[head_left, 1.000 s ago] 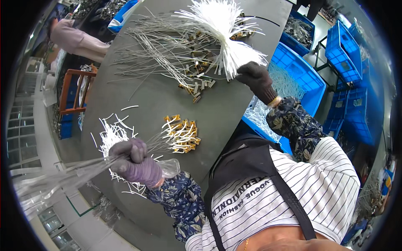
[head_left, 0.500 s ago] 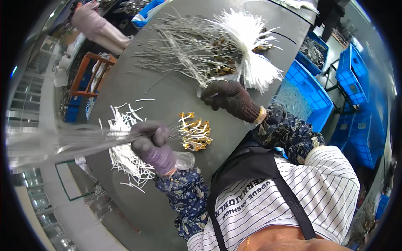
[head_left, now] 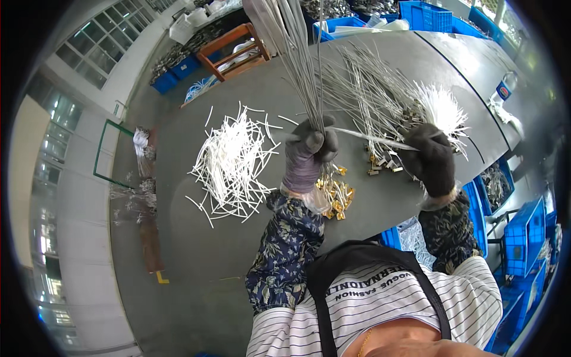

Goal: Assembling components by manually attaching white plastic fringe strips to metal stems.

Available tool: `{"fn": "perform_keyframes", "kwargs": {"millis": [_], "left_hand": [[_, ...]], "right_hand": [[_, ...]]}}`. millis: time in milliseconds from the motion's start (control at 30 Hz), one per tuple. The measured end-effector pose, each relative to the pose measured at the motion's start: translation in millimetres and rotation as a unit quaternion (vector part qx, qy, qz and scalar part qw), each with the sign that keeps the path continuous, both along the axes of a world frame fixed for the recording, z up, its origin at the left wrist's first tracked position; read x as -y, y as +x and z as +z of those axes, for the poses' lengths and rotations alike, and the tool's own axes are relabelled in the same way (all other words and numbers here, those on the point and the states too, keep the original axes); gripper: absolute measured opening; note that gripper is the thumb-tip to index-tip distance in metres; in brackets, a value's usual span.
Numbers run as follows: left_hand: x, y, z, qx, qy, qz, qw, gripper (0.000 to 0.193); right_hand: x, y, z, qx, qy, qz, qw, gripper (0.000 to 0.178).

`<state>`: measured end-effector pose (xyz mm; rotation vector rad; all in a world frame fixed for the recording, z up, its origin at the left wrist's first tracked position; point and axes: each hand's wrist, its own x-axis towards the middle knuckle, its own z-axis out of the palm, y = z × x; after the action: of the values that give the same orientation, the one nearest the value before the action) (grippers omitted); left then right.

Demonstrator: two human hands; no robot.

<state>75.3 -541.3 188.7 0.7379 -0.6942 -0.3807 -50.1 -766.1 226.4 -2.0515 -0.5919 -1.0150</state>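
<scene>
Now the gripped bundle of grey wires (head_left: pixel 300 65), which pointed off to the left half a second ago, stands away from the body, and a pale strand (head_left: pixel 369 138) spans the space between the gloves. The left hand (head_left: pixel 309 149), in a purple-grey glove, has its fingers wrapped tightly round the bundle near its lower end. The right hand (head_left: pixel 429 157), dark-gloved, has come away from the edge of the wire heap, and its fingers look pinched together on the strand's far end. Both hands are thus linked by one piece, drawn nearly straight; whether it passes around the bundle or only beside it, I cannot tell, as the left fingers cover that spot.

Gold-coloured terminals (head_left: pixel 339 199) with white sleeves sit below the left hand, partly hidden by its wrist and cuff. Left of them, cut white tubes (head_left: pixel 229 166) lie loose on the grey table (head_left: pixel 380 205). Beyond the right hand spreads the wire heap (head_left: pixel 369 83), beside a sheaf of white tubing (head_left: pixel 443 110); the dark glove blocks part of both. Farther off are a plastic bottle (head_left: pixel 505 86), an orange-brown wooden chair (head_left: pixel 229 50) and a blue crate (head_left: pixel 425 16).
</scene>
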Motion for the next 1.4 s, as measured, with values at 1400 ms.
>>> {"fn": "perform_keyframes", "kwargs": {"millis": [1400], "left_hand": [[74,-28,-38,0.096,0.022,0.297,0.950,0.029]], "right_hand": [[-98,38,69,-0.046,-0.272,-0.001,0.961,0.029]]}}
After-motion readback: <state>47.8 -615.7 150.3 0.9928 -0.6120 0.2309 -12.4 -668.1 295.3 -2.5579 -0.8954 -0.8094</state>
